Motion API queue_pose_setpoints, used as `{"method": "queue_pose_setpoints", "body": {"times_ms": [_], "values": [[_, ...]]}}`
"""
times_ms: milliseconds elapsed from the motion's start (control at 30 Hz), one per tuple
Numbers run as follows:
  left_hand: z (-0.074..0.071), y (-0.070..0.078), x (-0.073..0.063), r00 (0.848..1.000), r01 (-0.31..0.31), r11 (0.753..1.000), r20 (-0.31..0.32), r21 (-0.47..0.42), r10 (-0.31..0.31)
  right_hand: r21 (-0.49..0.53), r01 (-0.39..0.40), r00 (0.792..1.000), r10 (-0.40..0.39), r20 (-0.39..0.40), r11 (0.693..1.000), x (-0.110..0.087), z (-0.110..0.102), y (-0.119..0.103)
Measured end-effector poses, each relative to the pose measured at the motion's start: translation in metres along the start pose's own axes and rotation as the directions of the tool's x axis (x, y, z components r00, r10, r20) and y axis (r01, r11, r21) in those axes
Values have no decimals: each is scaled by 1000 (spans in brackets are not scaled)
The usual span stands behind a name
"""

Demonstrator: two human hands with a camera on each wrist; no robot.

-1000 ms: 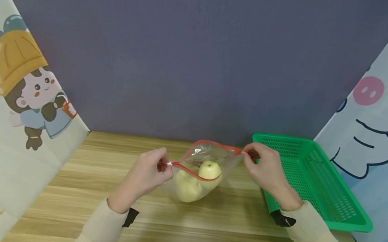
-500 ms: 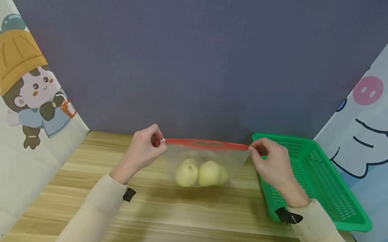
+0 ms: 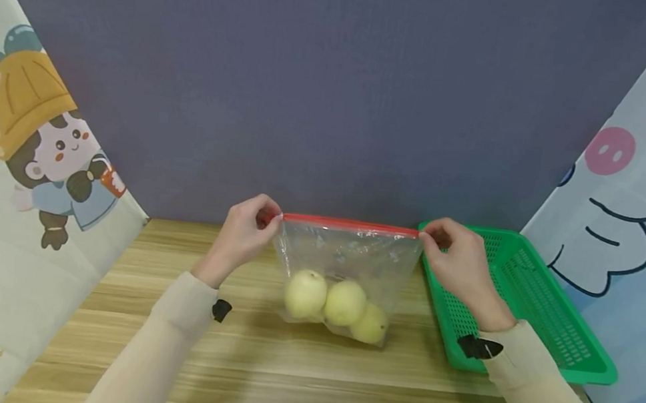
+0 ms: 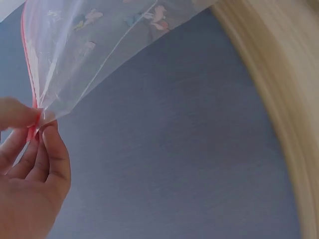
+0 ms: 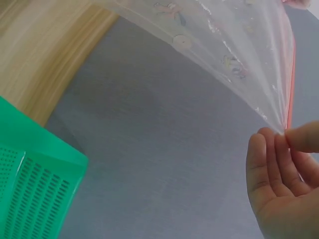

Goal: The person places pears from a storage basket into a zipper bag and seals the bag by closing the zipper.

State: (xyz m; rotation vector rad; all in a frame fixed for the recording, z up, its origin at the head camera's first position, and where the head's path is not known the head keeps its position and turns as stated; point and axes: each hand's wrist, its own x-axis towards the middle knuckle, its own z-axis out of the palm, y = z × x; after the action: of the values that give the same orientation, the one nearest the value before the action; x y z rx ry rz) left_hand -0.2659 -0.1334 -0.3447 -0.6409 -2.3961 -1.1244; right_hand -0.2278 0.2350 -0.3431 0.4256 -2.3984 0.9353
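Note:
A clear zip bag (image 3: 347, 251) with a red top strip hangs stretched between my two hands. In its bottom lie several round, pale yellow-green fruits (image 3: 345, 303) that look like apples. My left hand (image 3: 247, 229) pinches the left end of the red strip between thumb and fingers. At the other end, my right hand (image 3: 454, 258) pinches the corner the same way. The red strip runs straight and level, its two edges lying together. Both wrist views show the pinched corners close up, with small printed figures on the bag's plastic (image 5: 219, 45).
To the right stands a green perforated plastic basket (image 3: 598, 373), partly behind my right hand and sleeve. The wood-grain tabletop (image 3: 298, 400) ends at a dark grey back wall (image 3: 336, 95). Cartoon-printed panels (image 3: 628, 232) border it on both sides.
The bag's mouth was gaping a second ago and is now drawn straight. My left hand moved up and the right slightly up and outward, and the bag now hangs taller with the fruits at its bottom.

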Motion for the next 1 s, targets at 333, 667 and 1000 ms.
{"method": "queue_pose_setpoints", "body": {"times_ms": [333,667,1000], "values": [[-12,-4,-5,998,-30,999,46,-17,31,-28,2,1000,-2,6,1000,2,6,-12],[-24,-15,-13,991,126,989,52,-73,-122,-36,-15,999,16,31,999,6,12,-22],[-19,-21,-15,967,252,949,6,-188,-255,-40,-30,998,32,47,999,8,15,-23]]}}
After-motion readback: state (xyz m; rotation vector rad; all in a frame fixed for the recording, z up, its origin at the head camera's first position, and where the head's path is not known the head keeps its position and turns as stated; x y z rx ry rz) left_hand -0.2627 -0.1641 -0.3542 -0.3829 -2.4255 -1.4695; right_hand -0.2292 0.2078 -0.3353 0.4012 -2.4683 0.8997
